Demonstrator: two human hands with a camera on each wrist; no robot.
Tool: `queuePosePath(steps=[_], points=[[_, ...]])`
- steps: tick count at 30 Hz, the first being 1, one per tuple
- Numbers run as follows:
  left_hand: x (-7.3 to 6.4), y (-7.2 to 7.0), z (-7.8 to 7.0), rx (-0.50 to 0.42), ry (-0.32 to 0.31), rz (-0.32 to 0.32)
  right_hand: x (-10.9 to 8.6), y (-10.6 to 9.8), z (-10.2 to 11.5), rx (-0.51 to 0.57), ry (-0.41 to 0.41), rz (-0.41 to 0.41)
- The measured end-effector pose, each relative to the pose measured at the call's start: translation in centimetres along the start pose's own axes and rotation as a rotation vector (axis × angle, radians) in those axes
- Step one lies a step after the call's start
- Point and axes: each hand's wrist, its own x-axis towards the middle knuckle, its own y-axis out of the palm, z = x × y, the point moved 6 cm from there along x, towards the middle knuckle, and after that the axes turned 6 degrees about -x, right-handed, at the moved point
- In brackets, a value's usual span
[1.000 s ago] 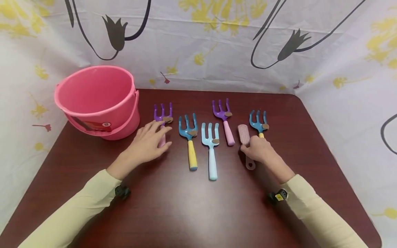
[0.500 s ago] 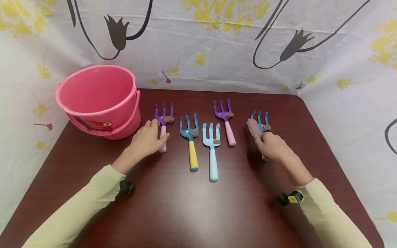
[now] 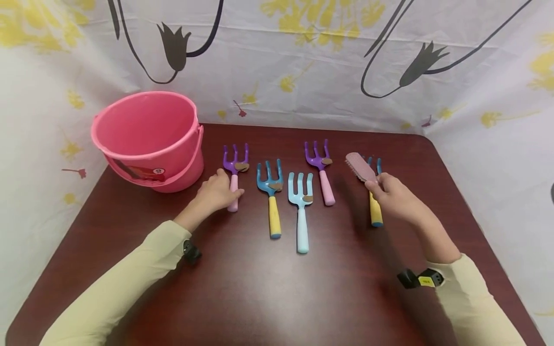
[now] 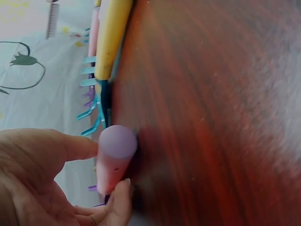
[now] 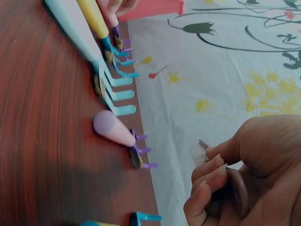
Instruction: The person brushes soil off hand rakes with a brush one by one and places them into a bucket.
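My right hand (image 3: 396, 197) grips a pink hairbrush (image 3: 360, 166) by its handle and holds it raised, bristles facing down and left. In the right wrist view the fingers curl round the brush's looped handle end (image 5: 240, 190). Behind the brush lies a blue hand fork with a yellow handle (image 3: 375, 214), its head partly hidden. At the left, my left hand (image 3: 216, 192) is at a purple hand fork (image 3: 233, 204) with a pink handle. The left wrist view shows thumb and fingers on opposite sides of that handle (image 4: 115, 150), pinching it.
A pink bucket (image 3: 190, 168) stands at the back left, handle down. Between the hands lie a blue fork with yellow handle (image 3: 274, 216), a light blue fork (image 3: 302, 230) and another purple fork (image 3: 326, 187). A patterned white sheet (image 3: 281, 62) hangs behind the table (image 3: 277, 293).
My right hand has picked the hairbrush up off the table and moved it right, over the yellow-handled fork. The left hand's fingers have drawn in around the purple fork's pink handle.
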Motion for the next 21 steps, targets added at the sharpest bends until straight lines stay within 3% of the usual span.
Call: queuePosePath(steps=[5,7,9,13,15,17,21], points=[[0.6,0.6,-0.1,-0.072,-0.027,0.052,-0.3,-0.2,0.8,0.021,-0.038,-0.041],[0.7,0.7,-0.1,-0.168,-0.044,0.085,-0.5,-0.2,1.1,0.042,-0.045,-0.043],[0.6,0.8,-0.1,-0.357,-0.068,0.135,-0.6,-0.2,1.3,0.071,-0.047,-0.04],[0.3,1.3,-0.4,-0.89,-0.175,0.248,-0.9,-0.1,1.7,0.131,-0.054,-0.031],[0.1,1.5,-0.7,-1.096,-0.23,0.273,-1.0,0.0,1.8,0.179,-0.066,-0.021],[-0.1,1.7,-1.0,-1.235,-0.256,0.27,-1.1,0.0,2.0,0.223,-0.09,-0.018],[-0.6,1.9,-1.7,-1.353,-0.223,0.212,-1.0,0.1,2.4,0.295,-0.146,-0.035]])
